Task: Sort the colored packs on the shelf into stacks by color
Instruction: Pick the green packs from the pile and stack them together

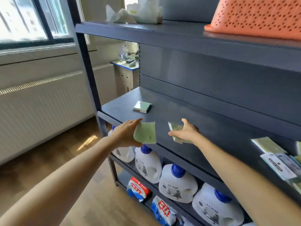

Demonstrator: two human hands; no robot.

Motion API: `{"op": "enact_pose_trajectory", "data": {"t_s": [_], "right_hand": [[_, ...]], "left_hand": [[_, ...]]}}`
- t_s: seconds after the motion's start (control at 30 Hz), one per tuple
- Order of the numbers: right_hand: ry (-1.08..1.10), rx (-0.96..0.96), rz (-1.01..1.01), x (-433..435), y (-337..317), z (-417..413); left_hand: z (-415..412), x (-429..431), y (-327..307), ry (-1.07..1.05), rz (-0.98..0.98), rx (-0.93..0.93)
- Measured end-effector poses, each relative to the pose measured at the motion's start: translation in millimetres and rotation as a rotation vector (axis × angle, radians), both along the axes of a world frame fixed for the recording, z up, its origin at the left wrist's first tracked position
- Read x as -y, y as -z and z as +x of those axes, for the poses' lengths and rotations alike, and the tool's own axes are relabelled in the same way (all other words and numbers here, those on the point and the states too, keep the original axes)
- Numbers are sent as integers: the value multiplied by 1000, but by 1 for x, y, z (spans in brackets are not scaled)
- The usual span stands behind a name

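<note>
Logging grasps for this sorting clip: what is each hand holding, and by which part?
Left hand grips a green pack by its left edge; right hand holds another green pack by its right side.

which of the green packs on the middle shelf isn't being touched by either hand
The green pack lying flat toward the back left of the shelf. The other two sit at the front edge, one under the left hand, one under the right hand.

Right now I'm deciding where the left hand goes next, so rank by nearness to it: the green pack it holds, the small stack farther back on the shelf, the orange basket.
1. Green pack, in the left hand.
2. Small stack, just behind on the same shelf.
3. Orange basket, upper shelf, far right.
</note>
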State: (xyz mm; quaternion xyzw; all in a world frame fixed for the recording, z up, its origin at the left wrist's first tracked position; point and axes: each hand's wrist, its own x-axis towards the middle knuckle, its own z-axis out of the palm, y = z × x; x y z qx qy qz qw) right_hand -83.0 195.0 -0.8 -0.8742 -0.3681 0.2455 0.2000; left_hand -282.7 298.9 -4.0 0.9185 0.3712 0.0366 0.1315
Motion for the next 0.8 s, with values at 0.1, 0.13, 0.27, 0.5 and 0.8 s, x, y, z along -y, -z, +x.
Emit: {"op": "enact_pose_trajectory", "data": {"t_s": [0.1, 0.13, 0.27, 0.5, 0.8], "right_hand": [[-24, 6, -8, -33, 0, -8], [-26, 6, -7, -43, 0, -9], [-20, 12, -19, -78, 5, -1], [12, 17, -25, -137, 11, 22], [88, 2, -64, -178, 13, 38]], "left_hand": [[-8, -30, 2, -11, 1, 12], [-8, -41, 3, -13, 1, 17], [3, -79, 8, 3, -1, 16], [37, -147, 10, 40, 18, 20], [68, -214, 11, 139, -58, 57]]}}
